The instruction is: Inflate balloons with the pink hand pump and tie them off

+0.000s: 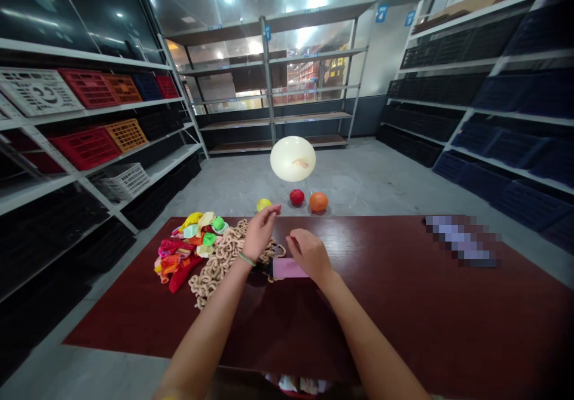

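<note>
My left hand [261,232], a greenish band on its wrist, is raised over the beige chain-like pile [219,262], its fingers bent with no object visible in them. Close to its right, my right hand [311,255] hovers above a pink tube-shaped object [289,268] with a dark end; its fingers are curled and their grip is hidden. A pale round balloon [293,158] is beyond both hands, past the table's far edge. Colourful uninflated balloons [177,253] lie heaped left of the chain.
On the floor past the dark red table [381,304] are a yellow balloon [263,204], a red balloon [296,197] and an orange balloon [318,202]. A blurred-out object [461,241] lies far right. Crate-filled shelves [89,113] flank both sides.
</note>
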Demonstrator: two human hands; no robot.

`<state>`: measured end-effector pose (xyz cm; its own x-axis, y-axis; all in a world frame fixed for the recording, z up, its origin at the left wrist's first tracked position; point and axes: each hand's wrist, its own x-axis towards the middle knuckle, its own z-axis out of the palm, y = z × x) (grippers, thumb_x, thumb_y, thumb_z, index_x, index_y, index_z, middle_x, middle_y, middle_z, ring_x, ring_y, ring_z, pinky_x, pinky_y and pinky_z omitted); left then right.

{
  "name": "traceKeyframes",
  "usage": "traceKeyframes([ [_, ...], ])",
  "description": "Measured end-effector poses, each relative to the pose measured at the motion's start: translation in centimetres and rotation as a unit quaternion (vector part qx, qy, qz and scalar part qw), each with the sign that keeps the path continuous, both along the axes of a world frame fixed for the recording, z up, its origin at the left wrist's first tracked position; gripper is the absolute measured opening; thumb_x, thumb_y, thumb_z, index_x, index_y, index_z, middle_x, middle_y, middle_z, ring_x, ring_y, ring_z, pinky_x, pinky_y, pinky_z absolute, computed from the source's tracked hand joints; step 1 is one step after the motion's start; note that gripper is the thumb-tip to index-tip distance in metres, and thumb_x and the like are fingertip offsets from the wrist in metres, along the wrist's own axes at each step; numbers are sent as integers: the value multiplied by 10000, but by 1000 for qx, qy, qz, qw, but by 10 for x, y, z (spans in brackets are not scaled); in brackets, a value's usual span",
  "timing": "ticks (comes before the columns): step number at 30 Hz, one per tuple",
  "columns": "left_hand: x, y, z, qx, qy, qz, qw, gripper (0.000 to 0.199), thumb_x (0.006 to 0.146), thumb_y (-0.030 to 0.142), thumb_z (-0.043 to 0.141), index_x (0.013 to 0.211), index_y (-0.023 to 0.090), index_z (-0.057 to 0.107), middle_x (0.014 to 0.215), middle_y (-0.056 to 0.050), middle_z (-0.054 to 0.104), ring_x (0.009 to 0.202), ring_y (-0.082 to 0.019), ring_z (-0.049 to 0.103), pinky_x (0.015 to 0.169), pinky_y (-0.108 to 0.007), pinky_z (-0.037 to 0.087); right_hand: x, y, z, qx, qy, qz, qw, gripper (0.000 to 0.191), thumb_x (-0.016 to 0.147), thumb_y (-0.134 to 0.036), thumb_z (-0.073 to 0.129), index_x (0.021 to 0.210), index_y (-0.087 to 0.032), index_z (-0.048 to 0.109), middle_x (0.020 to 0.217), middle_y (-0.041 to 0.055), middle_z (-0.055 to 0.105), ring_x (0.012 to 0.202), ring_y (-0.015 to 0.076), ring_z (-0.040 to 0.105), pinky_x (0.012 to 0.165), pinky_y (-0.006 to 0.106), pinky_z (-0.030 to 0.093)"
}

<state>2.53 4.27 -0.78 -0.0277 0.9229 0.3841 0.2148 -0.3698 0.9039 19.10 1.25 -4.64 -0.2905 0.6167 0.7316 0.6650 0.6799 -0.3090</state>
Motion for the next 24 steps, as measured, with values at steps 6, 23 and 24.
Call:
traceKeyframes([
  [6, -19, -25, -3, -30, -42, 39, 998, 268, 880, 348, 569, 1055, 180, 682, 966, -78, 727, 925, -200, 683, 859, -341, 532, -5, -3, -1, -5, -21, 6, 1000, 212, 986, -279, 408, 879, -194, 571, 799, 47, 631, 761, 175, 585, 697, 285, 414],
  [23, -159, -132, -65, -46, 85, 284, 954, 249, 880, 355, 572, 1021, 202, 709, 927, -70, 718, 861, -212, 657, 823, -348, 504, -59, -41, -20, -1, -207, 122, 971, 267, 926, -286, 505, 1151, -192, 614, 1180, 110, 634, 1095, 271, 523, 944, 418, 367],
  [24, -168, -138, -67, -31, 120, 304, 944, 240, 882, 340, 568, 1027, 207, 707, 969, -76, 714, 901, -221, 649, 858, -365, 493, -62, -42, -22, 2, -210, 125, 970, 273, 926, -277, 502, 1160, -198, 619, 1187, 109, 632, 1102, 274, 521, 957, 426, 363],
])
